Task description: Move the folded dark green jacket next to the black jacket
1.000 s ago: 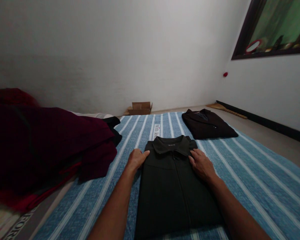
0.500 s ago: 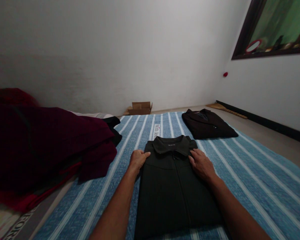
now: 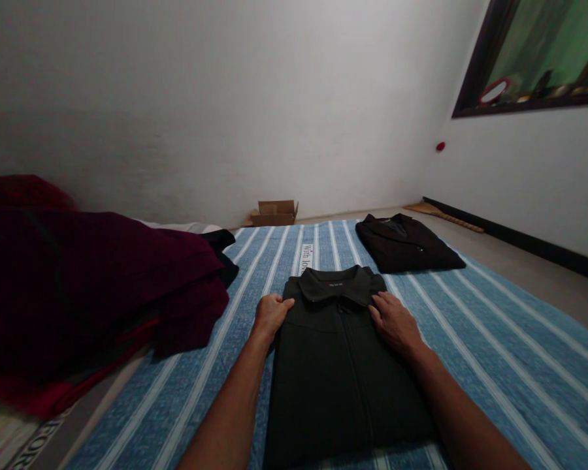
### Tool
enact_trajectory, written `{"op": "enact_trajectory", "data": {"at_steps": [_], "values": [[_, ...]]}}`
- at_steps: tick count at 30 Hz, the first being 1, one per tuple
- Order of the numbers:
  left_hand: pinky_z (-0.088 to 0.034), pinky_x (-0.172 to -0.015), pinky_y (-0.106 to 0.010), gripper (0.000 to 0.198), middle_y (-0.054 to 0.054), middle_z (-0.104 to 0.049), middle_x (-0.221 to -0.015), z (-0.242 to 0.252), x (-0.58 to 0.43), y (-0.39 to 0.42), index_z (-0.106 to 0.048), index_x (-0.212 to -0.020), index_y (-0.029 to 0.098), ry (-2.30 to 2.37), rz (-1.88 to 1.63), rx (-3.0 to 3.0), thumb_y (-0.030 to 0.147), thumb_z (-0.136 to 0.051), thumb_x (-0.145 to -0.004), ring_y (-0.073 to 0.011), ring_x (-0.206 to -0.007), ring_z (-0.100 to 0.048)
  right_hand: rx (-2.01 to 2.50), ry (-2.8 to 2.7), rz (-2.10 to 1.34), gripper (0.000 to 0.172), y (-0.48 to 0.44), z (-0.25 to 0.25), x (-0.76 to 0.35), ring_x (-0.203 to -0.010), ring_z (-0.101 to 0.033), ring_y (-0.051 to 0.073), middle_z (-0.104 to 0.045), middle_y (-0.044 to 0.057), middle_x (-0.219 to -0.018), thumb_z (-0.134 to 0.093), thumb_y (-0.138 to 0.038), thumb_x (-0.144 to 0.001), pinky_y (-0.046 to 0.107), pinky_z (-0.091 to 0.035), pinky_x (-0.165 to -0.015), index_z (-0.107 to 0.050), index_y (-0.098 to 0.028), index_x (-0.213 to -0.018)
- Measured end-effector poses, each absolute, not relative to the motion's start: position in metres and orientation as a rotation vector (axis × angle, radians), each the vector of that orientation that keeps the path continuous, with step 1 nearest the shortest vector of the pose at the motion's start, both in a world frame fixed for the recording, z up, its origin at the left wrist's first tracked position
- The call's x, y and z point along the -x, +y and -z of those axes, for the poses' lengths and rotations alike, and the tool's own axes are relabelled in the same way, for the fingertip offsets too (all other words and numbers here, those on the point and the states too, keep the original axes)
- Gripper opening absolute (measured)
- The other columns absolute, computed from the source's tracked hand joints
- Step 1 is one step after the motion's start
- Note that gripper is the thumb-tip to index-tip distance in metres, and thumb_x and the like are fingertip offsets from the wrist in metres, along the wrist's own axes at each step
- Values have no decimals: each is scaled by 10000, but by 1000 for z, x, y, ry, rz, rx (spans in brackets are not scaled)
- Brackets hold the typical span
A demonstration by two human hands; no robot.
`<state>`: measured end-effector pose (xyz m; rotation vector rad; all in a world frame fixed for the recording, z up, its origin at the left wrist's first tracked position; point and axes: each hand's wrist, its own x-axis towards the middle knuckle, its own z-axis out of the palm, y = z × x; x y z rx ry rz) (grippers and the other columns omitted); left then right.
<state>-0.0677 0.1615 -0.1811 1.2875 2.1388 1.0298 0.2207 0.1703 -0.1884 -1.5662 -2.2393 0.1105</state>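
A dark green zip-front jacket [image 3: 318, 365] lies folded into a neat rectangle, front side up, with its collar [image 3: 336, 285] pointing away from me. My left hand [image 3: 273, 313] grips its left edge near the shoulder, thumb on top and the other fingers hidden at the side. On the opposite edge my right hand [image 3: 392, 318] is closed on the cloth beside the collar, its fingers curled over the fabric. A blue-and-white striped bed sheet [image 3: 490, 339] spreads beneath the jacket.
A second folded garment, a dark brown jacket [image 3: 406, 245], lies at the far right of the sheet. Purple and red clothes [image 3: 176, 274] are heaped at the left. An open cardboard box [image 3: 276, 213] stands beyond the far edge, against the wall [image 3: 255, 111].
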Motion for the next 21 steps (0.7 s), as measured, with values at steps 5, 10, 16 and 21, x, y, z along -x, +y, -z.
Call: {"op": "enact_trajectory", "data": {"at_steps": [5, 10, 16, 21], "values": [[-323, -469, -236, 211, 7, -549, -524, 183, 69, 162, -521, -544, 180, 2151, -1020, -1308, 350, -606, -634, -153, -534, -535, 1551, -2242, -91, 280, 171, 190, -221, -1082, -493, 227, -576, 107, -1098, -371, -294, -909, 341, -393, -888, -587, -181, -1048], [-317, -468, -238, 222, 7, -542, -518, 183, 69, 162, -504, -529, 184, 2159, -1015, -1318, 350, -605, -637, -151, -526, -526, 1560, -2243, -92, 270, 171, 190, -221, -1085, -491, 217, -584, 84, -1076, -375, -304, -910, 330, -392, -889, -587, -206, -1045], [-318, -469, -239, 210, 9, -540, -517, 182, 69, 162, -516, -539, 182, 2155, -1014, -1321, 348, -602, -634, -153, -528, -527, 1570, -2241, -95, 279, 171, 190, -221, -1083, -492, 219, -575, 91, -1099, -368, -304, -911, 332, -394, -893, -588, -193, -1041], [-307, -462, -236, 228, 15, -522, -494, 183, 70, 162, -502, -514, 184, 2158, -1006, -1322, 346, -612, -631, -146, -510, -509, 1545, -2239, -101, 269, 172, 192, -221, -1082, -493, 215, -581, 91, -1095, -379, -292, -907, 337, -386, -910, -594, -196, -1039]]}}
